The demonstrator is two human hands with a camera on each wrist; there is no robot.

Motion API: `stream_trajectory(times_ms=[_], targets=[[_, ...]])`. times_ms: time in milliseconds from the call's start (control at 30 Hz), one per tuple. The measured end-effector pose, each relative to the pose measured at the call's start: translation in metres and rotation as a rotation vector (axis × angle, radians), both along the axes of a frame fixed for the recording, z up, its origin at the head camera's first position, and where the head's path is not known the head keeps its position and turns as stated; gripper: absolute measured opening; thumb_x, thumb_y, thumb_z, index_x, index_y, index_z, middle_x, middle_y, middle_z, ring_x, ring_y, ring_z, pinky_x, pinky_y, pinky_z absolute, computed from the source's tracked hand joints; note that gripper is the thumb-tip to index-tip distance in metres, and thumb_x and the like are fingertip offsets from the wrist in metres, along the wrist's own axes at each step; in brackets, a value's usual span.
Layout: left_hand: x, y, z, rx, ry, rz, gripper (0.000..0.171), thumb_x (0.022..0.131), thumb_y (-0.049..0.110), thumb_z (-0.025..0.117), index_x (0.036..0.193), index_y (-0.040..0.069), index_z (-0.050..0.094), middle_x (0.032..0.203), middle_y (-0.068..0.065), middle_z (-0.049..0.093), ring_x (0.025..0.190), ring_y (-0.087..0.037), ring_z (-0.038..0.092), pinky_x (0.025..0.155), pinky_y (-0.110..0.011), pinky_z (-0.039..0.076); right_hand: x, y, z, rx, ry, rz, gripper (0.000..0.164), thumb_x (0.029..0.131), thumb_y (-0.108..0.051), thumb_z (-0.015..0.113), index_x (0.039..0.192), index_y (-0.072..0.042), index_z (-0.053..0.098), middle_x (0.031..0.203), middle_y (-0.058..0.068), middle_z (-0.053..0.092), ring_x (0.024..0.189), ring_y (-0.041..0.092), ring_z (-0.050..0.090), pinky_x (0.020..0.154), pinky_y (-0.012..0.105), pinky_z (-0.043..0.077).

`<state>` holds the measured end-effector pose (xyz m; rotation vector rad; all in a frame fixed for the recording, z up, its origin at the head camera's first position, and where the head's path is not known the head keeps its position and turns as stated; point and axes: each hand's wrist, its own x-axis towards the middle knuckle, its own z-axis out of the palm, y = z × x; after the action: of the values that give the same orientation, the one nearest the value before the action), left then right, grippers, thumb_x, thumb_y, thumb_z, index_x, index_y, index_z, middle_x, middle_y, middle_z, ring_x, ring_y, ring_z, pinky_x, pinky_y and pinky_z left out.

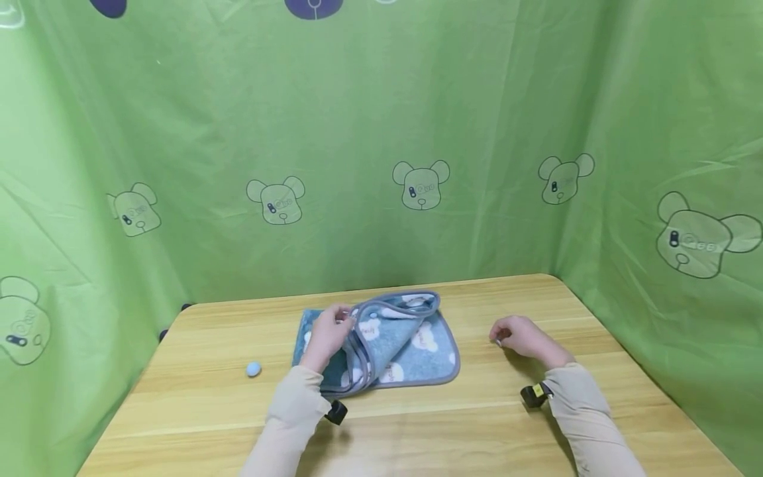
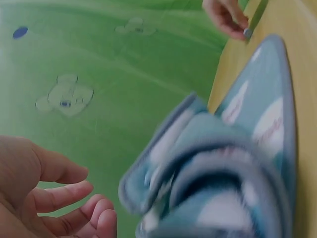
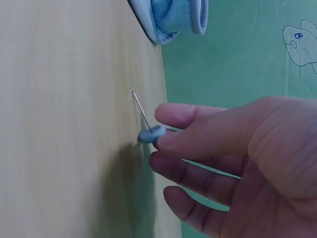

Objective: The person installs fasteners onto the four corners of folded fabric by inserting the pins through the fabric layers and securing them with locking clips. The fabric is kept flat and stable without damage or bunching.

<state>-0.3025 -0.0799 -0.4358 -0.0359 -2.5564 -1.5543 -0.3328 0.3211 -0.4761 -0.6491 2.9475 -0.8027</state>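
Note:
A blue fleece blanket (image 1: 405, 341) with white cloud shapes and a grey edge lies partly folded over itself on the table. My left hand (image 1: 331, 331) is over the blanket's left part, and in the left wrist view its loosely bent fingers (image 2: 64, 198) are beside the folded layers with nothing between them. Off to the blanket's right, my right hand (image 1: 518, 334) pinches a pin with a small round blue base (image 3: 151, 134) between thumb and fingers. Its thin metal needle points away from the hand, close over the table.
A small light blue round cap (image 1: 253, 369) sits on the wooden table (image 1: 429, 430), left of the blanket. Green curtains (image 1: 357, 132) printed with bear heads enclose the table at the back and both sides.

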Motion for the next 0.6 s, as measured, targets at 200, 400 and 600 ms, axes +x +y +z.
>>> stream_trajectory(times_ms=[200, 400, 600], targets=[[0.014, 0.028, 0.005, -0.130, 0.092, -0.175, 0.026, 0.090, 0.009, 0.060, 0.114, 0.002, 0.066, 0.096, -0.012, 0.068, 0.081, -0.019, 0.063, 0.068, -0.027, 0.051, 0.004, -0.003, 0.004, -0.017, -0.038, 0.031, 0.013, 0.074, 0.009, 0.065, 0.081, -0.003, 0.066, 0.074, 0.002, 0.061, 0.070, 0.008, 0.049, 0.064, 0.023, 0.042], [0.026, 0.064, -0.002, -0.276, 0.101, -0.381, 0.023, 0.092, 0.010, 0.060, 0.113, 0.005, 0.067, 0.092, -0.007, 0.068, 0.077, -0.011, 0.060, 0.068, -0.023, 0.049, 0.007, -0.004, 0.004, -0.045, -0.103, 0.014, 0.012, 0.073, 0.007, 0.066, 0.080, -0.002, 0.062, 0.068, -0.001, 0.054, 0.062, 0.009, 0.047, 0.056, 0.022, 0.041], [0.029, 0.089, -0.011, -0.416, 0.035, -0.508, 0.022, 0.089, 0.012, 0.064, 0.109, 0.005, 0.068, 0.091, -0.006, 0.069, 0.077, -0.011, 0.059, 0.068, -0.021, 0.047, 0.008, -0.004, 0.006, -0.056, -0.145, -0.016, 0.014, 0.074, 0.003, 0.071, 0.078, -0.002, 0.059, 0.063, 0.000, 0.054, 0.055, 0.011, 0.050, 0.052, 0.023, 0.042]])
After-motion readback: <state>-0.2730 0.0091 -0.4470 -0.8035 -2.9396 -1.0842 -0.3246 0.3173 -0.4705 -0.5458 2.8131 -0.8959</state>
